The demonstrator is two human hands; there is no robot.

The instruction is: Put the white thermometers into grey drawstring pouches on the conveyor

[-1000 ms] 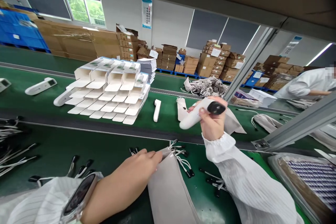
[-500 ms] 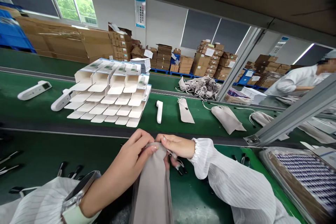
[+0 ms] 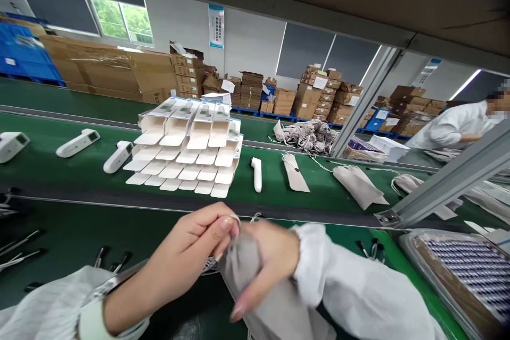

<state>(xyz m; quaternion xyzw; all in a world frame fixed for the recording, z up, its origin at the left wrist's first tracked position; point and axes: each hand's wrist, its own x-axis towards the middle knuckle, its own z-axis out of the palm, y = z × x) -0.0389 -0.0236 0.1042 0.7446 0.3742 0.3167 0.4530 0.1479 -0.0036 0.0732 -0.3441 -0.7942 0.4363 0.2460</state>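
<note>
My left hand is closed, its thumb and fingers pinching the gathered mouth and cord of a grey drawstring pouch. Below the hands the pouch hangs down toward the lower edge of the view. My right hand, smeared by motion, wraps round the pouch just below its mouth, thumb across the front and the other fingers mostly hidden. Beyond them on the green belt lie a white handheld thermometer and another grey pouch. What the held pouch contains, if anything, is hidden.
Stacked white open-ended boxes stand on the belt, with more thermometers to their left. A slanting metal post rises at right. Near it sits a tray of striped blue-and-white items. A co-worker is at far right.
My right hand has come down over the pouch from its mouth, and the pouch now slants to the lower right. The camera view has shifted, so the belt's contents appear farther right.
</note>
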